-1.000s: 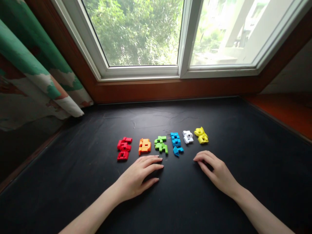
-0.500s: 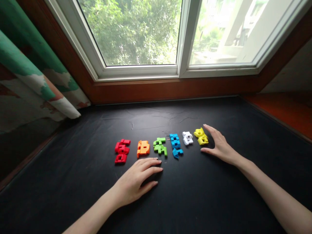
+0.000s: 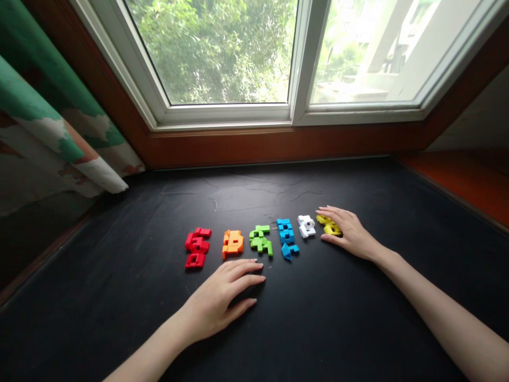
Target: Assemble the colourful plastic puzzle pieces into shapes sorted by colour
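Under the curled fingers of the right hand [image 3: 352,234], at the right end of a row of six chunky plastic block toys, sits the yellow block toy [image 3: 333,229]. The fingers lie across its top and the thumb rests just beside its near edge, so the hand is cupped over it, though this view cannot show whether it is actually gripping the toy. Immediately left of those fingertips lies the white block toy [image 3: 306,226], close but apparently untouched. Further left, ahead of the left hand [image 3: 218,297], come the blue block toy [image 3: 285,236], the green block toy [image 3: 261,240], the orange block toy [image 3: 233,243] and, at the far end, the red block toy [image 3: 197,248]. The left hand is open and palm down, its fingers spread on the black ledge surface [image 3: 318,329], and its fingertips stop just short of the orange and green toys without touching them. Ahead of both hands, a brown wooden window frame [image 3: 278,146] holds a white-framed window [image 3: 217,53] with trees outside. A green-and-white curtain [image 3: 40,106] hangs ahead and to the left of the left hand, and an orange-brown wooden ledge [image 3: 453,180] lies ahead and to the right of the right hand.
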`<control>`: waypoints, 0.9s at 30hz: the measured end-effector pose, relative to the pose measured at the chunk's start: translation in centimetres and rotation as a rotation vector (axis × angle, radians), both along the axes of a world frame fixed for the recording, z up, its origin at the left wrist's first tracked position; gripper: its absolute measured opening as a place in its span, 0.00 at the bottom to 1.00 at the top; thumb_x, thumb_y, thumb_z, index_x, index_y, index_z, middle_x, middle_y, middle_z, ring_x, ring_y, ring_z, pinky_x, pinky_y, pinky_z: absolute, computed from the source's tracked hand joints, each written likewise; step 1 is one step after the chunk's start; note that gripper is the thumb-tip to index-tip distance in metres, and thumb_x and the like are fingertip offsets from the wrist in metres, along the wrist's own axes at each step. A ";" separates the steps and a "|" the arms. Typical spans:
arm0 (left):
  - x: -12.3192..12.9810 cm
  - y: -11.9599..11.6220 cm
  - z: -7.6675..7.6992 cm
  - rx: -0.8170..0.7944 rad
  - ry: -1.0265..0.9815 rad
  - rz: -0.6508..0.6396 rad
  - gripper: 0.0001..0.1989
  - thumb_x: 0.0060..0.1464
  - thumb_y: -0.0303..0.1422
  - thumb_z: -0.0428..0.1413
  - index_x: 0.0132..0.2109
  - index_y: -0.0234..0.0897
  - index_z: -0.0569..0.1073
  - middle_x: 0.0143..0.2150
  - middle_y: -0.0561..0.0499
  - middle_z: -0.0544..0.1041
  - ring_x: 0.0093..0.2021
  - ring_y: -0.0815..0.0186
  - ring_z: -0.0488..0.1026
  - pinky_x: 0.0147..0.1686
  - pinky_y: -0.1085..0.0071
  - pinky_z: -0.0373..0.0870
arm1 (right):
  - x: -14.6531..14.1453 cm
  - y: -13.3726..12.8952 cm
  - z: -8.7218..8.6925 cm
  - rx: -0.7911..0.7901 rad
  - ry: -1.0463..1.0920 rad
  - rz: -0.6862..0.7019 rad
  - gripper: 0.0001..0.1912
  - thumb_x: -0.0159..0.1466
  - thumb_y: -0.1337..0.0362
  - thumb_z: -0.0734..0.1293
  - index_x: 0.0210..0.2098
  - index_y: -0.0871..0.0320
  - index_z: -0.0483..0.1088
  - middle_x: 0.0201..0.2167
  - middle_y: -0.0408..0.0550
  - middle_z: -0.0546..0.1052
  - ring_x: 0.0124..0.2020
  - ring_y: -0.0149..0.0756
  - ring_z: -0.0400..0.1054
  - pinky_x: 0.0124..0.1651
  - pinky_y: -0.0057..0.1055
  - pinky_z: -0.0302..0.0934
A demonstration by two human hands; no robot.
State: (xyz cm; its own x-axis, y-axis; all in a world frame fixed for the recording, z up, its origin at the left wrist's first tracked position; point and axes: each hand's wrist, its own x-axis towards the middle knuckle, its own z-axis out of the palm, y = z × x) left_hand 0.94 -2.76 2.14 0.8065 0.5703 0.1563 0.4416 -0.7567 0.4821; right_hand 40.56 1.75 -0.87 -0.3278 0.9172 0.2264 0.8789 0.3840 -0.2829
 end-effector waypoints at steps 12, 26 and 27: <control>-0.1 0.1 -0.2 0.002 0.008 0.003 0.19 0.63 0.28 0.54 0.59 0.44 0.69 0.62 0.44 0.71 0.63 0.54 0.68 0.60 0.52 0.70 | 2.0 0.9 -0.2 0.004 -0.001 -0.029 0.22 0.67 0.52 0.63 0.58 0.50 0.64 0.59 0.55 0.69 0.61 0.51 0.63 0.60 0.51 0.57; -0.1 0.3 -0.4 0.019 0.002 0.016 0.20 0.62 0.29 0.54 0.60 0.47 0.69 0.62 0.46 0.72 0.61 0.54 0.70 0.58 0.54 0.73 | 9.0 6.2 -1.4 0.077 -0.058 -0.212 0.19 0.67 0.50 0.59 0.49 0.53 0.70 0.54 0.56 0.73 0.56 0.54 0.67 0.54 0.49 0.62; -0.1 0.3 -0.5 0.022 0.005 0.017 0.20 0.62 0.29 0.54 0.60 0.47 0.69 0.62 0.46 0.72 0.61 0.54 0.70 0.58 0.54 0.73 | 9.6 6.7 -1.5 0.082 -0.060 -0.230 0.19 0.67 0.49 0.59 0.49 0.53 0.70 0.54 0.56 0.73 0.55 0.54 0.67 0.53 0.48 0.62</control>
